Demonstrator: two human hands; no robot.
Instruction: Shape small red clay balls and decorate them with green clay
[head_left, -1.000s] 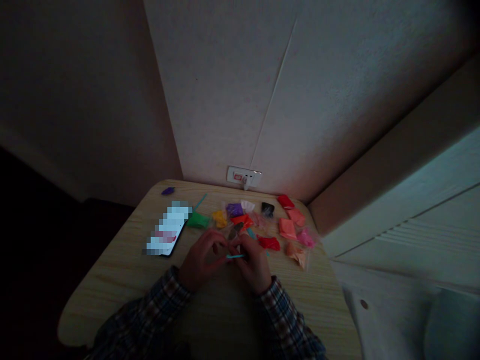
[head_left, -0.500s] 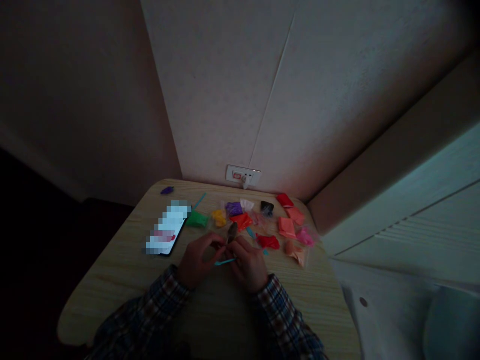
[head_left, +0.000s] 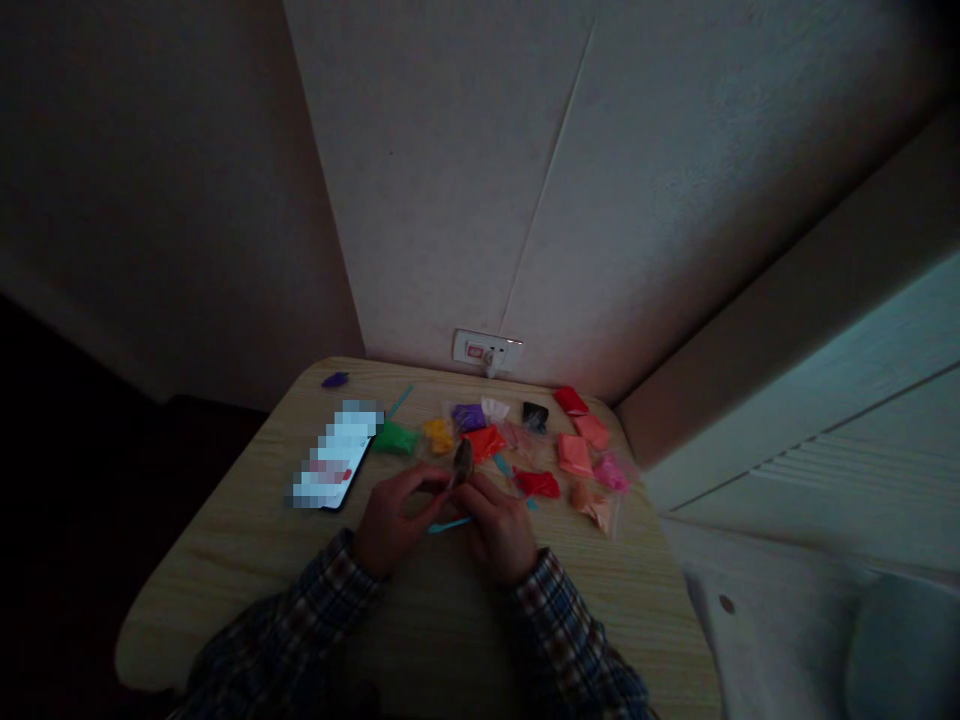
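Lit dimly, a pale wooden table (head_left: 637, 600) fills the lower middle of the frame, where, just below centre, a small brown packet (head_left: 463, 459) is pinched by the thumb and forefinger of the left hand (head_left: 391, 522) and the bent, close-set fingers of the right hand (head_left: 501, 528). A blue stick (head_left: 445, 526) juts out beneath the hands, though whether it is gripped cannot be told; beyond lie an orange packet (head_left: 484, 441) and a green packet (head_left: 394, 438), with a phone (head_left: 341, 455) left of centre and a socket (head_left: 474, 351) higher up.
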